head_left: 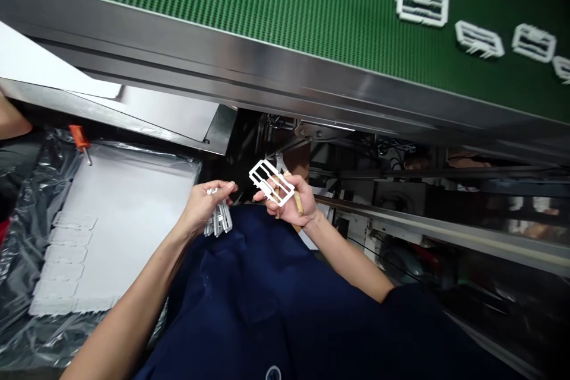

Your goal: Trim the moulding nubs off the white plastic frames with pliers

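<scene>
My left hand [205, 202] is closed around several white plastic frames [218, 221], which hang bunched below the fingers. In my right hand [299, 199] is one white plastic frame [271, 183] with long slots, tilted and held by the thumb and fingers. That same palm also holds a pair of pliers with yellowish handles [298, 202]; their metal head [280, 162] sticks up behind the frame, and the rest is partly hidden. Both hands are in front of my dark blue clothing, below the conveyor's edge, apart from each other.
Above runs a green ribbed conveyor belt [231, 0] with a metal side rail [267, 77]. Several white frames [422, 6] lie on its right part. At left, a plastic-lined box holds a white sheet [133, 190], rows of frames [62, 255] and an orange-handled tool [80, 138]. Another person's arm [11, 119] shows.
</scene>
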A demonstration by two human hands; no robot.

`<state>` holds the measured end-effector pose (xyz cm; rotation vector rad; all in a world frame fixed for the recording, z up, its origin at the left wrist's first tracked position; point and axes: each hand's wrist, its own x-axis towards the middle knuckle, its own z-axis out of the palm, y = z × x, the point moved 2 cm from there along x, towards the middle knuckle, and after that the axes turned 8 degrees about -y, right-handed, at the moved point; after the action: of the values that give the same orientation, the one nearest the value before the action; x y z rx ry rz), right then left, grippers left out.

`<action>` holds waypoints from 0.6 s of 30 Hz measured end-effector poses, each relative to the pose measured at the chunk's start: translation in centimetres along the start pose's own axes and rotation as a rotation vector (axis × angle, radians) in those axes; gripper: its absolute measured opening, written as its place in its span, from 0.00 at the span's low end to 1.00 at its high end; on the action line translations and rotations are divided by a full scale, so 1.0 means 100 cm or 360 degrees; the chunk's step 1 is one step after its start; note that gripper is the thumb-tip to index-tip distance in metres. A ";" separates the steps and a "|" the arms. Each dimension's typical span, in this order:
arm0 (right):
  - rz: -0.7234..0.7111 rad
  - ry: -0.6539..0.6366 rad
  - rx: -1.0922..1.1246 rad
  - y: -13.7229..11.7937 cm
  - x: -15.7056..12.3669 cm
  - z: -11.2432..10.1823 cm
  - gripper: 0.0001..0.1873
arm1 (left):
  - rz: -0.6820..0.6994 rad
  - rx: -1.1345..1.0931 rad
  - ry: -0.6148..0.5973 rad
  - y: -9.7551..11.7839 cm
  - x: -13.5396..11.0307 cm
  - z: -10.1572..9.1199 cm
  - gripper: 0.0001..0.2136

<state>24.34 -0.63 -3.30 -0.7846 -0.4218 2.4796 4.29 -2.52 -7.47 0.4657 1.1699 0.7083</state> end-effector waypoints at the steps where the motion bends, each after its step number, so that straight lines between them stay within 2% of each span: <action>1: -0.0014 -0.0033 0.0091 0.002 0.000 -0.002 0.14 | -0.0031 0.0032 0.0029 -0.004 0.002 -0.001 0.16; 4: -0.0034 -0.0107 0.0247 0.007 0.001 -0.005 0.13 | -0.0069 -0.0011 0.0027 -0.007 0.006 -0.001 0.18; 9: -0.0054 -0.0147 0.0342 0.012 0.002 -0.005 0.13 | 0.0017 -0.0378 -0.0211 0.005 0.001 0.004 0.17; 13: -0.0121 -0.0162 0.0210 0.013 0.000 -0.002 0.14 | 0.0053 -0.0640 -0.0346 0.010 -0.002 0.005 0.17; 18: -0.0199 -0.0093 -0.0011 0.011 -0.002 0.008 0.13 | 0.0119 -0.0733 -0.0514 0.007 -0.004 0.005 0.20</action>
<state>23.58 -1.73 -3.01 -0.6688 -0.4861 2.3902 4.51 -2.32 -6.57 0.2228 0.6610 0.9012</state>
